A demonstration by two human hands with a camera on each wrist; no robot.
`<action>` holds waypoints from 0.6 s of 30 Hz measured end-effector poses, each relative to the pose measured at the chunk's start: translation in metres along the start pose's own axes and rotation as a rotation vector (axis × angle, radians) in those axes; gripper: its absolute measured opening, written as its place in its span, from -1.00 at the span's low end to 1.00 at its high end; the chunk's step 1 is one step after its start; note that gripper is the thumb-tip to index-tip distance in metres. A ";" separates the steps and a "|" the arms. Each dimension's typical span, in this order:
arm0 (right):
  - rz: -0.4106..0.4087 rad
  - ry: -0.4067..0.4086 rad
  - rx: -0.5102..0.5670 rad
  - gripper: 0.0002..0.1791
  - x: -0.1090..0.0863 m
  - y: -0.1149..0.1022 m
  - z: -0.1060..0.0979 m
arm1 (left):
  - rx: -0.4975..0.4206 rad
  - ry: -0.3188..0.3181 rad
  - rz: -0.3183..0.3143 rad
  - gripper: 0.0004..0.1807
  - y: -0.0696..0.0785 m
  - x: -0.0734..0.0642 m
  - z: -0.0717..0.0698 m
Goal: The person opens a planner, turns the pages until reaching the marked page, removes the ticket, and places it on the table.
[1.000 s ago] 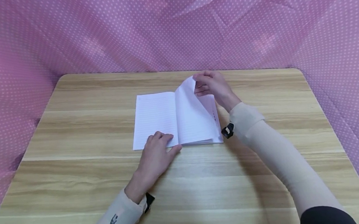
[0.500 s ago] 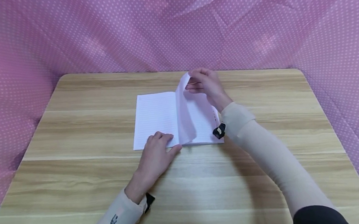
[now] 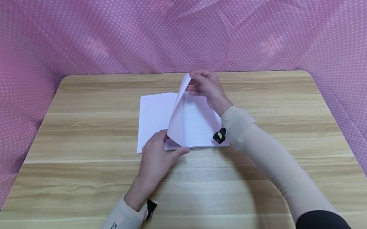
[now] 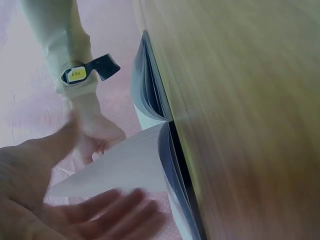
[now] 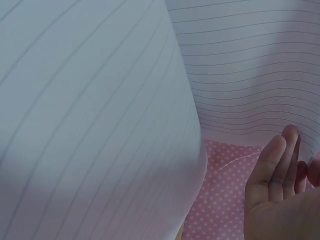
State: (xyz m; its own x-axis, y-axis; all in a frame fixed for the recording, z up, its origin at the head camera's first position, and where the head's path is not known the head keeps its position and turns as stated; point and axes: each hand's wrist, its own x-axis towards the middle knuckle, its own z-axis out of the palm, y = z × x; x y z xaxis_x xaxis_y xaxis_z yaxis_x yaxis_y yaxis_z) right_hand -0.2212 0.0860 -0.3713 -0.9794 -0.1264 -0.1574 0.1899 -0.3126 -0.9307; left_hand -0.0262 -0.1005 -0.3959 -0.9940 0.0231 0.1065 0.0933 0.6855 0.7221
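A lined notebook (image 3: 153, 111) lies open on the wooden table. One of its pages (image 3: 176, 120) stands up from the middle, curling over toward the left half. My right hand (image 3: 208, 90) pinches this page near its top corner; in the right wrist view the lined paper (image 5: 100, 110) fills much of the picture beside the right hand (image 5: 280, 195). At the notebook's lower edge is my left hand (image 3: 156, 158), thumb spread from the fingers. The left wrist view has the left hand (image 4: 30, 200) with extended fingers, close by the raised page (image 4: 115, 167).
The wooden table (image 3: 74, 138) extends around the notebook on all sides. Behind it and along both sides hangs a pink cloth (image 3: 176, 28) with white dots. A black wrist mount (image 3: 219, 136) on the right sleeve overlaps the notebook's right half in the head view.
The right hand has moved left with the page, which has swung from the right half past the middle. The left hand's fingers have lifted off the left page.
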 end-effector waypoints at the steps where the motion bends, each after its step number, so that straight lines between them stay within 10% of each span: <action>1: -0.002 -0.002 0.002 -0.93 0.000 0.000 0.000 | -0.030 0.046 0.009 -0.19 0.000 0.000 -0.001; 9: -0.007 -0.007 0.001 -0.91 -0.001 0.001 0.003 | -0.235 0.388 0.269 -0.50 0.000 -0.002 -0.004; 18: -0.003 -0.003 -0.006 -0.91 -0.002 0.002 0.003 | -0.265 0.522 0.479 -0.88 -0.003 0.002 -0.006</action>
State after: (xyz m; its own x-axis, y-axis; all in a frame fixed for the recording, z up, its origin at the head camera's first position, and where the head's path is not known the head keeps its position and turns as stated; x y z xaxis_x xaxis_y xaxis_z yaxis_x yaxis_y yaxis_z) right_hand -0.2184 0.0828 -0.3715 -0.9798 -0.1282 -0.1532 0.1861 -0.3076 -0.9332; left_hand -0.0284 -0.1071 -0.3938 -0.6919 -0.1183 0.7123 0.5845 0.4875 0.6487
